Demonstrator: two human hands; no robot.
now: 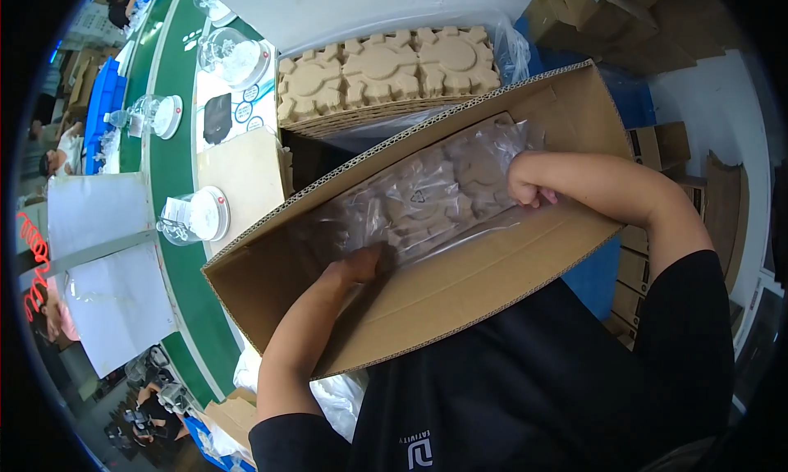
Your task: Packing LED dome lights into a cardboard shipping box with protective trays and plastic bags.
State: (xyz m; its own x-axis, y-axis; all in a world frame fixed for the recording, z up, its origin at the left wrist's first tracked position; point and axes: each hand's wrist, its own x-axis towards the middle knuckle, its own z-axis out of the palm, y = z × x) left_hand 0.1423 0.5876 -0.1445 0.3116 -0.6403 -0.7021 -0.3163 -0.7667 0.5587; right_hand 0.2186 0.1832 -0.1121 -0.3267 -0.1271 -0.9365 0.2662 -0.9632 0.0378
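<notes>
From afar I saw the plastic bag (423, 199) between my hands, right hand (530, 179) gripping its edge, left hand (358, 265) unreadable; pulling too hard could have torn it

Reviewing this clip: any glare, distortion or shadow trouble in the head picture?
Head view: bright glare streaks on the clear plastic; fisheye curves the green work surface and blackens the corners; the left hand has dim, hard-to-read fingertips inside the carton.

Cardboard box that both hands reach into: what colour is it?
The cardboard box is brown, best seen in the head view.
</notes>
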